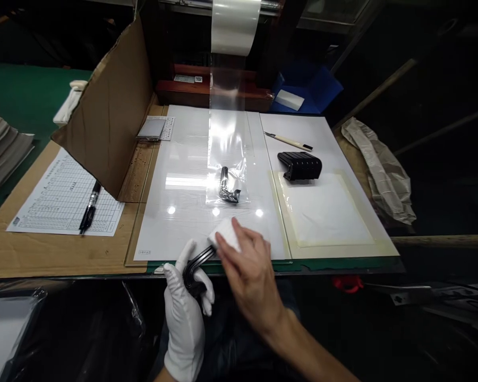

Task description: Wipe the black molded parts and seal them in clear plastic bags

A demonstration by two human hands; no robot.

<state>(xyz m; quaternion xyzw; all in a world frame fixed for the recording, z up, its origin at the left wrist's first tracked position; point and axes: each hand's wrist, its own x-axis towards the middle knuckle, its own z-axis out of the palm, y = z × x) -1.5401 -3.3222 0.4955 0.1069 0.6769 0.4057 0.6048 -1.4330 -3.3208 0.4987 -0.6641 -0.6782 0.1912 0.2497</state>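
My left hand (186,307), in a white glove, holds a glossy black curved part (195,268), which looks like a bent plastic handle, at the table's front edge. A folded white cloth (226,233) is pinched in my bare right hand (249,265) and lies against the far end of that part. Just beyond my hands, a similar black bent part (228,188) rests inside a clear plastic film (227,127) on the white work surface. To the right sits a ribbed black block-like stack of parts (300,165).
Film hangs from a roll (235,26) at the back. A knife (289,141) lies behind the black stack. On the left stand a cardboard panel (111,106), a printed form (63,196) and a pen (90,208). A blue box (313,90) is at the back right.
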